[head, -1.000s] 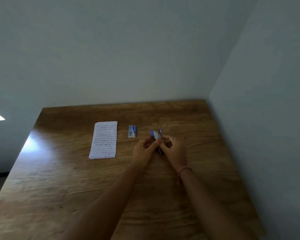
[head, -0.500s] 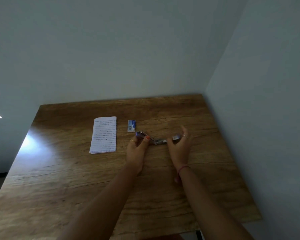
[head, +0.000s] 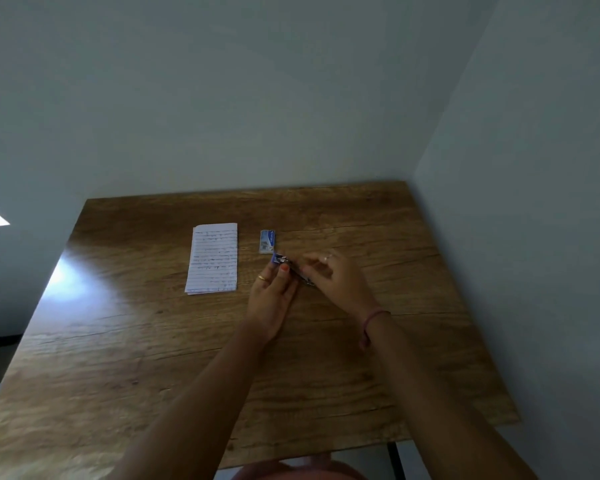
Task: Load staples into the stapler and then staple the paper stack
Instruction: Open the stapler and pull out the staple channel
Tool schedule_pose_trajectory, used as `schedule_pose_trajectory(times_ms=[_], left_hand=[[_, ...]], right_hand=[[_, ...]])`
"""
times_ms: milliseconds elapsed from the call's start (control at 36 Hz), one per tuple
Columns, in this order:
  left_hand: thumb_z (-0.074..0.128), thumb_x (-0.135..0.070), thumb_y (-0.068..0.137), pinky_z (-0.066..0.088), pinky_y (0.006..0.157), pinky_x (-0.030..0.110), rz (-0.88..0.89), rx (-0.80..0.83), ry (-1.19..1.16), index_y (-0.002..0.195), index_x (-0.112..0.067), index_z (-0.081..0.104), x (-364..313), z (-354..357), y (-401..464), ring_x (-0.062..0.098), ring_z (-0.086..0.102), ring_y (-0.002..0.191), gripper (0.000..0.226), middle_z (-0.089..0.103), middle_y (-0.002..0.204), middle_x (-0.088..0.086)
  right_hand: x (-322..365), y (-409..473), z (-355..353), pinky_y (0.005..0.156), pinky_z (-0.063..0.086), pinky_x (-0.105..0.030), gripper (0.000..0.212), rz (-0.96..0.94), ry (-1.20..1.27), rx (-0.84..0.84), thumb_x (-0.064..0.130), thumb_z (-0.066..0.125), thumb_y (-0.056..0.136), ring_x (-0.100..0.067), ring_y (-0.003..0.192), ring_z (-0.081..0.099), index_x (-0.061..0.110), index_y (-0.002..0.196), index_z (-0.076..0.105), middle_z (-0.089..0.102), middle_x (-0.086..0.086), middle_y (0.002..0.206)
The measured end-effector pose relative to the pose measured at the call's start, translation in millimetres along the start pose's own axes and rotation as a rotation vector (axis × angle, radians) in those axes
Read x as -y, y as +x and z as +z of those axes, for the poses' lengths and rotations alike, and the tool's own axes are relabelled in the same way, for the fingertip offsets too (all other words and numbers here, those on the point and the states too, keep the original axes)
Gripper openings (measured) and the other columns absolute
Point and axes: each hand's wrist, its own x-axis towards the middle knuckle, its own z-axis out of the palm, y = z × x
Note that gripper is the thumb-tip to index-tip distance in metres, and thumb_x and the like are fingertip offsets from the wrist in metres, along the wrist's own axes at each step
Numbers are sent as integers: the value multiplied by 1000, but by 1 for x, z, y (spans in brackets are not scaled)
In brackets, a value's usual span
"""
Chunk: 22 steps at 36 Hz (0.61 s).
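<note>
**Stapler held between both hands above the bench**

Your left hand pinches the stapler: the thumb with its orange nail lies on the near side, and the fingers curl behind the blue end, which points up and to the left. The stapler runs slantwise from that blue tip down to a metal part that shows between your two hands; whether it is hinged open there is too blurred to tell.

Your right hand is at the stapler's lower, right end. Its fingers are bent and blurred, with a ring on one of them, and they reach toward the metal part. You cannot tell whether they grip it or only touch it. A red thread sits round your right wrist.

The staple box, small, blue and white, lies flat on the bench just beyond the stapler's blue tip, apart from both hands.

The paper stack, lined sheets with handwriting, lies flat to the left of the staple box and well clear of your left hand, long side running away from you.

The wooden bench stands in a corner, with pale walls behind it and at its right.
</note>
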Motion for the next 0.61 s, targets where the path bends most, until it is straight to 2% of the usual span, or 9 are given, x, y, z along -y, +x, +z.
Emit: schedule_pose_trajectory(times_ms=[83, 222, 306, 417, 611], left_hand=[[54, -16, 92, 51, 96, 33, -22, 59, -5, 107, -13, 71, -2, -2, -1, 20, 63, 113, 23, 69, 114, 10], [53, -23, 94, 52, 91, 33, -46, 58, -30, 110, -14, 70, -5, -11, 0, 21, 62, 115, 26, 68, 117, 9], [55, -22, 92, 53, 88, 33, -53, 50, -49, 111, -12, 69, -5, -13, 0, 22, 63, 111, 25, 68, 114, 11], [57, -18, 91, 54, 86, 33, -55, 52, -77, 105, -12, 71, -6, -13, -2, 20, 65, 106, 21, 69, 110, 10], [57, -15, 89, 56, 82, 29, -60, 17, -51, 111, -10, 62, -4, -9, -5, 19, 67, 103, 22, 69, 110, 10]], right_hand=[[12, 8, 5, 75, 43, -6, 27, -108, 1, 38, 33, 60, 91, 7, 87, 56, 26, 116, 66, 60, 15, 101], [25, 11, 9, 71, 53, -25, 27, -228, -136, 10, 27, 61, 89, -6, 82, 62, 20, 115, 68, 67, 5, 100], [31, 10, 12, 68, 54, -29, 32, -297, -259, -3, 28, 61, 88, -13, 82, 64, 17, 117, 66, 67, 2, 101], [35, 10, 14, 72, 53, -29, 31, -267, -276, 2, 30, 61, 88, -13, 88, 63, 16, 115, 67, 67, 2, 107], [36, 6, 15, 60, 50, -27, 20, -219, -288, -55, 27, 66, 79, -13, 70, 60, 15, 96, 67, 67, 1, 84]])
